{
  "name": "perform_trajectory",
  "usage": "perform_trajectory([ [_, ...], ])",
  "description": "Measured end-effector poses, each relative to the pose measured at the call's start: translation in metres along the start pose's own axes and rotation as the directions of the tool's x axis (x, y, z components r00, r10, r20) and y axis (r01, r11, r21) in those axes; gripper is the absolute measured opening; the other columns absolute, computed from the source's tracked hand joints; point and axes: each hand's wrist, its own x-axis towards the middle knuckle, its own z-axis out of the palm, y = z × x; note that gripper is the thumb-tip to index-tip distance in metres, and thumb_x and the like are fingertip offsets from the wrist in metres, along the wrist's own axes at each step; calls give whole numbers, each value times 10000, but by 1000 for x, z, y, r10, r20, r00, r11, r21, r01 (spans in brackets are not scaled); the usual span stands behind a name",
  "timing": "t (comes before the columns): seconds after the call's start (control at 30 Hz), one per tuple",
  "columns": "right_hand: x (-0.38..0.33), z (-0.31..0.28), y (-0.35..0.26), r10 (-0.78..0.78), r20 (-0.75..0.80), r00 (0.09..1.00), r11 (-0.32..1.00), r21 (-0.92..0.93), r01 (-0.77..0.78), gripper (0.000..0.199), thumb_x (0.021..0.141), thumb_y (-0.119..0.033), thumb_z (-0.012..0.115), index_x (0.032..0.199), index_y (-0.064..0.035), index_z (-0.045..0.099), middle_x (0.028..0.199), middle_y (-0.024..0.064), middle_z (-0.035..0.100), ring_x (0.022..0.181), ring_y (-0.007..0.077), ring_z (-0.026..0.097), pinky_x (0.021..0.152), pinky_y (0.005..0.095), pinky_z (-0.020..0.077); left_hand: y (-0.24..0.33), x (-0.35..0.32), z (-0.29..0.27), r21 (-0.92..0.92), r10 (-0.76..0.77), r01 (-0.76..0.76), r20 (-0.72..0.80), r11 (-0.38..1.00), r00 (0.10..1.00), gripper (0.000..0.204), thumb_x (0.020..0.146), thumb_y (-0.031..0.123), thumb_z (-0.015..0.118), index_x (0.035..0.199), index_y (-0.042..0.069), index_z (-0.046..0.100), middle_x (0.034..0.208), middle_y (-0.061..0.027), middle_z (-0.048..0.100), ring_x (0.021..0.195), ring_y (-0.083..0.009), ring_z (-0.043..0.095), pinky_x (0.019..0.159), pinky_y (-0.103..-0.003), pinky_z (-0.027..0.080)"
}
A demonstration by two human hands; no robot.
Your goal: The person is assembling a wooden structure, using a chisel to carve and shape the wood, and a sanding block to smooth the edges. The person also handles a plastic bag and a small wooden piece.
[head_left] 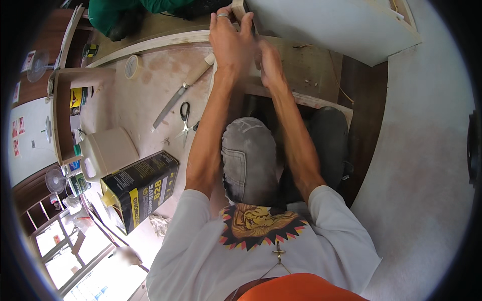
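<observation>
My left hand [230, 45] reaches to the top of the view, its fingers and thumb closed around the end of a pale wooden strip [239, 10]. Close beside it, my right hand [271, 64] is curled around a dark, slim tool [258, 60] whose kind I cannot make out. Part of that tool is hidden by the fingers, and the hands are slightly blurred. Left of my left forearm lies a long blade with a pale wooden handle [197, 71]. Below it are scissors with black handles [185, 111].
A roll of tape [132, 66] lies farther left. A black and yellow metal can [143, 188] and a whitish jerrycan [109, 150] stand at lower left. Another person's green sleeve [113, 17] shows at the top. A white panel [331, 30] rises at upper right.
</observation>
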Motion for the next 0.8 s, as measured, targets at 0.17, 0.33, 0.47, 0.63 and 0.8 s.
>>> perform_trajectory([
  [0.17, 5, 4, 7, 7, -121, 993, 996, 87, 4, 239, 926, -251, 549, 983, -64, 688, 837, -25, 584, 725, 86, 462, 612, 268, 325, -20, -13, 15, 77, -41, 35, 77, 996, 996, 435, 870, 281, 772, 1100, -52, 611, 925, -215, 735, 875, -319, 733, 796, -390, 552],
  [0.33, -8, 5, -4, -57, -70, 996, 997, 53, 61, 263, 881, -196, 561, 1025, -21, 694, 891, 26, 607, 822, 139, 512, 755, 297, 399, -5, -8, 3, -81, -123, 125, 40, 989, 992, 431, 877, 250, 764, 1114, -66, 592, 936, -219, 731, 870, -308, 731, 775, -371, 554],
  [0.47, 8, -5, 4, 0, -85, 996, 997, 79, 6, 397, 881, -190, 592, 1223, 1, 661, 955, 24, 622, 841, 121, 515, 768, 278, 405, -16, -13, 12, 126, -118, 102, 129, 987, 985, 409, 885, 217, 756, 1128, -60, 581, 934, -203, 733, 849, -276, 727, 763, -357, 554],
  [0.63, -3, 5, 1, -51, -24, 998, 981, 184, 54, 513, 879, -157, 636, 1364, -4, 570, 1012, 11, 624, 850, 85, 510, 766, 258, 406, -23, -4, 13, -18, -62, 65, 131, 998, 989, 439, 874, 202, 770, 1203, -16, 576, 928, -176, 734, 836, -250, 714, 772, -354, 543],
  [0.8, 2, 5, 9, -50, -21, 999, 968, 247, 54, 520, 876, -79, 622, 1378, 26, 540, 994, 7, 599, 848, 75, 504, 763, 233, 417, -17, -6, 8, 145, -22, -13, 241, 989, 970, 454, 862, 217, 748, 1221, 12, 561, 900, -186, 731, 903, -362, 696, 1145, -558, 297],
])
